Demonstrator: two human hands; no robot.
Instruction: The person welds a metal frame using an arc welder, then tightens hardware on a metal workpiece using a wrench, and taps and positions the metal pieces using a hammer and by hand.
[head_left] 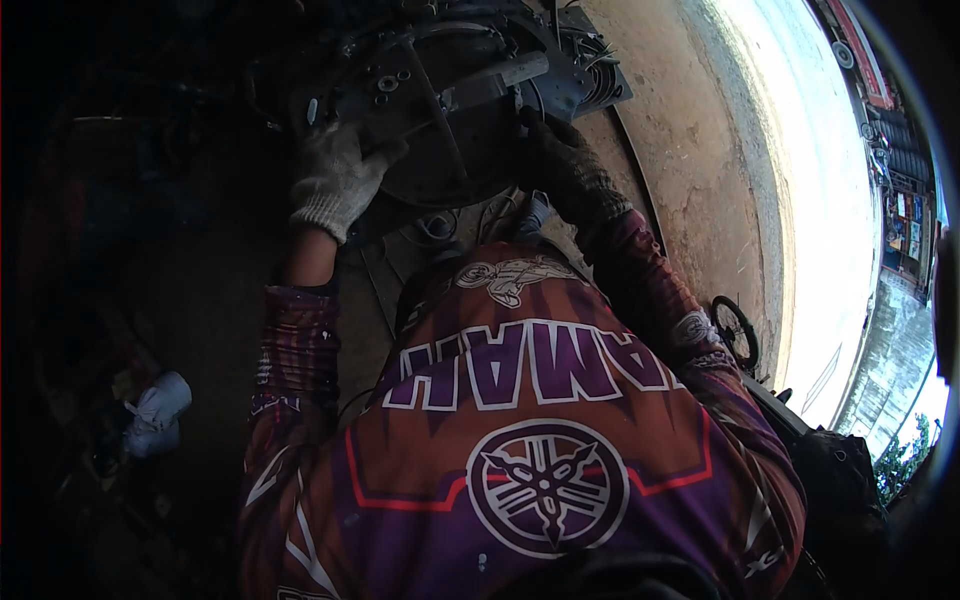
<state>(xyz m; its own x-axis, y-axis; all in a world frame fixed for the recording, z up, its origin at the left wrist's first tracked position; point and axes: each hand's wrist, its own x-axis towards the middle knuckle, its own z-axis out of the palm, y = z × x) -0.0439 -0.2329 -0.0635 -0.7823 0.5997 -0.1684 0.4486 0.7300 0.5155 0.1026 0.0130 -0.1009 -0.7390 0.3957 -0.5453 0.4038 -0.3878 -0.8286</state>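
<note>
My left hand (340,178), in a pale knitted glove, rests at the near left of a dark metal worktop (490,160). Its thumb stands apart from the fingers and nothing shows in its grasp. Deep shadow covers my right hand (565,165), gloved too, at the right side of the worktop, close to a thin curved rod (538,98); its fingers are too dark to make out. Between and beyond both hands lie a grey metal bar (495,82) and a narrow curved strip (437,110). Several ring-shaped pieces, perhaps nuts (387,85), sit behind my left hand.
Coiled wire or rods (603,82) stick out at the worktop's right corner. Cables (380,290) run over the ground near my feet. Down on the left is a white bundle (158,410). A small wheel (736,330) stands at right, beside sunlit dirt ground (690,120).
</note>
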